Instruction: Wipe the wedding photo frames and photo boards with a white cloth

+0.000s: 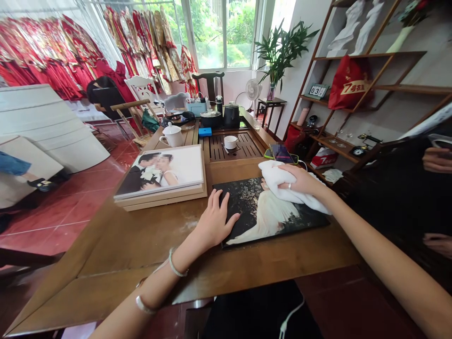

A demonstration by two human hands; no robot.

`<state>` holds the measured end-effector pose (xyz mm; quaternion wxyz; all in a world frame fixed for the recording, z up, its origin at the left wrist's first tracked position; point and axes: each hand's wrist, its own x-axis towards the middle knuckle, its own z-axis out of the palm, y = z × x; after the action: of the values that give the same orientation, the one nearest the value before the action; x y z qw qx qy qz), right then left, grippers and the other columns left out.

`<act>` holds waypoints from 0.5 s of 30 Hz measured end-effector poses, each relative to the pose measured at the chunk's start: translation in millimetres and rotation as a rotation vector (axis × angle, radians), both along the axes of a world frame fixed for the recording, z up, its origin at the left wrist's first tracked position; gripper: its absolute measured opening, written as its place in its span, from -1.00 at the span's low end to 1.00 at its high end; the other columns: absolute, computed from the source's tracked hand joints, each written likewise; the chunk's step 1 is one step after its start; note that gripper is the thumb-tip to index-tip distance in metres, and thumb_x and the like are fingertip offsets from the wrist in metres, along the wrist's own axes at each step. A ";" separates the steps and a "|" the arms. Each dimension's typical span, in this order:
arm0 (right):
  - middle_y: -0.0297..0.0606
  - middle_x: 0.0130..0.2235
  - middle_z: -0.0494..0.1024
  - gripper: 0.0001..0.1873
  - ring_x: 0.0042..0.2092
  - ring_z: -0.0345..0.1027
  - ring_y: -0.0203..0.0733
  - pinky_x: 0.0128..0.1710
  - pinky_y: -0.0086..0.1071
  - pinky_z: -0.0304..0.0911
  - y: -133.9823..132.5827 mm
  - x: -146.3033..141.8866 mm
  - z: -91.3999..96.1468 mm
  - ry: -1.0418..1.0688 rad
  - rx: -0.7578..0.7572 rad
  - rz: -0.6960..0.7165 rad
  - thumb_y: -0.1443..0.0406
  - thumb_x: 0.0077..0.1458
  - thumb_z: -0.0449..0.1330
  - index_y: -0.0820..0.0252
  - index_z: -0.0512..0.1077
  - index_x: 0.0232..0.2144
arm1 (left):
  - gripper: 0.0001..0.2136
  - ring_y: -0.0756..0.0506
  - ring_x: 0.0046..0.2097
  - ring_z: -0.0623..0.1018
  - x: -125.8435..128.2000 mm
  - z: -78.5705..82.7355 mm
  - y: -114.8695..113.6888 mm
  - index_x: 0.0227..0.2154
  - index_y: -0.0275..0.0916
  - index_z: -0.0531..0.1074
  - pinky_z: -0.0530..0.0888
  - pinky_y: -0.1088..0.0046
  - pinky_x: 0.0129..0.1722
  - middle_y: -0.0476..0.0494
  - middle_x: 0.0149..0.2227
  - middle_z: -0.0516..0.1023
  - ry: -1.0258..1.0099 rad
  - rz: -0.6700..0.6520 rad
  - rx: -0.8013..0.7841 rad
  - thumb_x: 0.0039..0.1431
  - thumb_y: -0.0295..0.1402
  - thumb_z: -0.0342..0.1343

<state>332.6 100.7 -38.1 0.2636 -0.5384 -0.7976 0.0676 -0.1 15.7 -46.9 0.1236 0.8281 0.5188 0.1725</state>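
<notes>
Wooden table seen from the wearer's seat, with both hands at work near its near edge. A dark picture panel, printed with a pale flowing gown, lies flat on the right half of the tabletop, its lower side roughly along the near edge. The left hand rests at the panel's left edge, fingers spread wide and thumb apart, holding nothing. The right hand (a ring on one finger) has its fingers curled over a bunched white cloth — the cloth lies over the panel's far right corner and part of its right side. Near the table's left edge, just beside the panel's far left corner, sits a stack of framed prints, the uppermost showing a couple. Beyond the stack stands a lidded white cup. Past the panel's far edge is a slatted tea tray bearing a small white bowl; a blue box is at the tray's far left corner. A phone lies by the table's right edge, just beyond the cloth. At far right, another person's hand holds an object — its kind unclear.
</notes>
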 end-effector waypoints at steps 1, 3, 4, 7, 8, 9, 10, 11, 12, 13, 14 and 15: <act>-0.08 0.10 0.51 -0.38 0.09 0.40 0.16 0.11 0.05 0.27 2.1 -1.5 -1.9 0.011 0.003 -0.004 0.19 -0.11 0.29 0.18 0.43 0.06 | -0.39 -0.42 0.42 -0.02 -0.8 0.6 0.1 0.25 -0.40 0.16 0.14 -0.10 0.32 -0.54 0.33 0.10 -0.005 -0.001 0.006 0.30 -0.04 -0.10; -0.05 0.10 0.51 -0.37 0.09 0.39 0.17 0.11 0.06 0.26 1.3 -5.1 -5.1 0.014 0.014 -0.018 0.18 -0.12 0.30 0.21 0.43 0.06 | -0.42 -0.40 0.42 0.01 -2.4 1.5 0.6 0.24 -0.35 0.17 0.18 -0.09 0.31 -0.50 0.33 0.12 -0.016 0.001 0.032 0.29 -0.06 -0.08; -0.04 0.10 0.51 -0.37 0.09 0.39 0.18 0.11 0.08 0.25 -1.4 -7.3 -6.1 0.009 0.023 -0.020 0.17 -0.12 0.30 0.22 0.43 0.05 | -0.43 -0.40 0.41 0.02 -3.1 1.8 0.8 0.24 -0.33 0.18 0.19 -0.08 0.31 -0.48 0.33 0.13 -0.017 0.005 0.046 0.29 -0.08 -0.06; -0.04 0.09 0.51 -0.38 0.10 0.37 0.19 0.12 0.11 0.22 -17.5 -15.3 -5.6 -0.016 0.054 0.020 0.16 -0.10 0.30 0.20 0.43 0.06 | -0.48 -0.37 0.41 0.05 -3.5 2.4 1.4 0.21 -0.33 0.20 0.22 -0.05 0.30 -0.46 0.31 0.16 -0.001 0.026 0.079 0.27 -0.15 -0.04; -0.03 0.10 0.51 -0.39 0.11 0.36 0.19 0.12 0.12 0.22 -25.4 -18.4 -4.5 -0.025 0.062 0.048 0.16 -0.08 0.30 0.19 0.43 0.06 | -0.50 -0.37 0.40 0.07 -3.1 2.4 1.5 0.20 -0.33 0.21 0.23 -0.05 0.30 -0.45 0.30 0.18 0.003 0.035 0.090 0.27 -0.17 -0.05; -0.03 0.10 0.50 -0.39 0.13 0.34 0.19 0.13 0.12 0.21 -34.6 -21.7 -2.9 -0.034 0.067 0.081 0.16 -0.07 0.29 0.18 0.42 0.07 | -0.51 -0.36 0.39 0.10 -2.5 2.1 1.6 0.18 -0.33 0.23 0.24 -0.05 0.29 -0.45 0.28 0.21 0.004 0.045 0.101 0.28 -0.17 -0.06; -0.03 0.12 0.49 -0.39 0.15 0.33 0.19 0.14 0.12 0.20 -44.9 -24.7 -1.2 -0.044 0.070 0.115 0.15 -0.05 0.29 0.17 0.41 0.08 | -0.52 -0.37 0.39 0.12 -1.8 1.7 1.7 0.16 -0.33 0.25 0.24 -0.06 0.29 -0.45 0.27 0.24 0.003 0.056 0.112 0.28 -0.14 -0.07; -0.04 0.13 0.48 -0.39 0.17 0.31 0.19 0.14 0.12 0.19 -56.2 -27.3 0.5 -0.056 0.069 0.150 0.15 -0.04 0.29 0.16 0.40 0.10 | -0.51 -0.37 0.38 0.14 -1.0 1.2 1.7 0.14 -0.32 0.26 0.25 -0.07 0.28 -0.44 0.26 0.25 0.001 0.067 0.122 0.28 -0.10 -0.07; -0.05 0.15 0.47 -0.38 0.18 0.30 0.18 0.15 0.12 0.18 -68.2 -29.2 1.9 -0.067 0.067 0.184 0.15 -0.02 0.28 0.14 0.39 0.11 | -0.49 -0.38 0.37 0.16 -0.3 0.7 1.7 0.13 -0.32 0.27 0.26 -0.07 0.27 -0.44 0.25 0.26 0.001 0.077 0.131 0.28 -0.05 -0.06; -0.06 0.16 0.46 -0.38 0.19 0.28 0.17 0.16 0.11 0.18 -80.4 -30.1 3.1 -0.078 0.065 0.220 0.16 -0.01 0.28 0.12 0.37 0.13 | -0.47 -0.38 0.36 0.17 0.2 0.3 1.6 0.12 -0.31 0.27 0.27 -0.07 0.27 -0.44 0.25 0.26 0.000 0.084 0.139 0.26 -0.01 -0.05; -0.08 0.17 0.45 -0.37 0.20 0.27 0.16 0.17 0.10 0.16 -92.2 -29.9 3.7 -0.089 0.060 0.257 0.16 0.01 0.28 0.10 0.35 0.15 | -0.45 -0.38 0.36 0.18 0.7 0.1 1.4 0.12 -0.30 0.27 0.28 -0.06 0.26 -0.43 0.25 0.26 0.001 0.088 0.146 0.24 0.03 -0.03; -0.09 0.18 0.44 -0.35 0.20 0.27 0.14 0.18 0.10 0.14 -103.1 -28.7 3.8 -0.099 0.056 0.287 0.17 0.01 0.29 0.08 0.33 0.17 | -0.43 -0.38 0.35 0.18 1.2 0.2 1.2 0.12 -0.28 0.27 0.29 -0.05 0.26 -0.41 0.26 0.26 0.003 0.091 0.151 0.23 0.04 -0.01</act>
<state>303.9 -2.4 -34.3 0.2265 -0.4142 -0.8798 0.0559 1.0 16.8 -46.7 0.0523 0.8110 0.5415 0.2154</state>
